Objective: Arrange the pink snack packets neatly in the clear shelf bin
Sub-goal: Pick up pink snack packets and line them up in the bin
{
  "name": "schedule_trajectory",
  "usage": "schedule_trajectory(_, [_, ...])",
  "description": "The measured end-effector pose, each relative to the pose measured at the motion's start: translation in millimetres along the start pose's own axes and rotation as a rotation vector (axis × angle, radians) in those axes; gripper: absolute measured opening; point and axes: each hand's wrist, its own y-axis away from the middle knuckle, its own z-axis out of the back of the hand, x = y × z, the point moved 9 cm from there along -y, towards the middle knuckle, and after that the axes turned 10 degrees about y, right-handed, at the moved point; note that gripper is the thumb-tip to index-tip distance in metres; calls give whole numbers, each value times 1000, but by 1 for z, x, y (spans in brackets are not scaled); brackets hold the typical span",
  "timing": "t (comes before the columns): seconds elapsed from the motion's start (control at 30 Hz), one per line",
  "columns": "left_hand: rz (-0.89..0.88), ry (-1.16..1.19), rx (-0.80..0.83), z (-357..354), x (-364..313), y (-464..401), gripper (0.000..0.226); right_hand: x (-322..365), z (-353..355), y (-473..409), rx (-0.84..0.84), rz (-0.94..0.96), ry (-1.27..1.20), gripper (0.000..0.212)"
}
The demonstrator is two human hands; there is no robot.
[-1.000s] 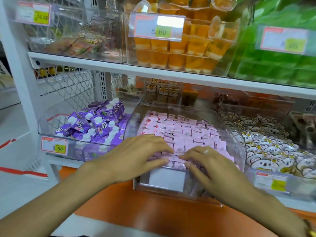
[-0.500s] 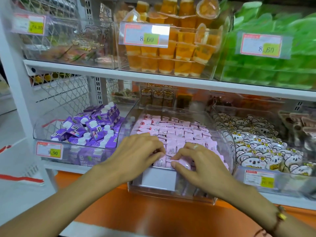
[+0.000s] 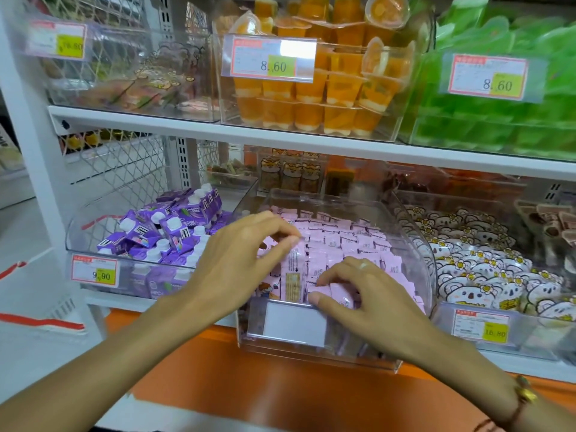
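Two hands are over the clear shelf bin [image 3: 414, 232] on the lower shelf, and the picture has shifted from a moment ago: then both lay low and flat on the front rows, now the left hand [image 3: 237, 260] has lifted, its fingertips pinching the top edge of one upright packet [image 3: 293, 269] near the front. The right hand [image 3: 367, 294] stays down, fingers curled over the pink snack packets [image 3: 339, 241] at the front lip, pressing rather than gripping as far as I can tell. To my eye she is standing one stray packet into line, so the tidying is well along. The bin is hard, glossy plastic with a rounded side wall; the packets are small, flat, crinkly foil pillows, packed in overlapping rows filling the bin.
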Motion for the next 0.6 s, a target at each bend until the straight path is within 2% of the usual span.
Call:
schedule_trajectory(0.1, [-16, 45, 21, -4, -5, 1, 12, 6, 5, -7, -65, -14, -102, 56])
schedule_trajectory(0.2, [0, 113, 91, -5, -4, 0, 14, 20, 4, -15, -75, 24, -149, 43])
schedule_trajectory(0.27, [35, 121, 124, 0, 4, 0, 24, 19, 1, -18, -65, -5, -213, 33])
schedule_trajectory(0.37, [61, -62, 249, 2, 16, 6, 29, 14, -5, -18, -32, -50, -310, 28])
schedule_trajectory(0.5, [-39, -311, 491, -14, 16, 24, 25, 11, -7, -16, -48, -68, -312, 29])
schedule_trajectory(0.6, [-116, -429, 543, -21, 13, 28, 28, 18, -9, -15, -28, -16, -243, 25])
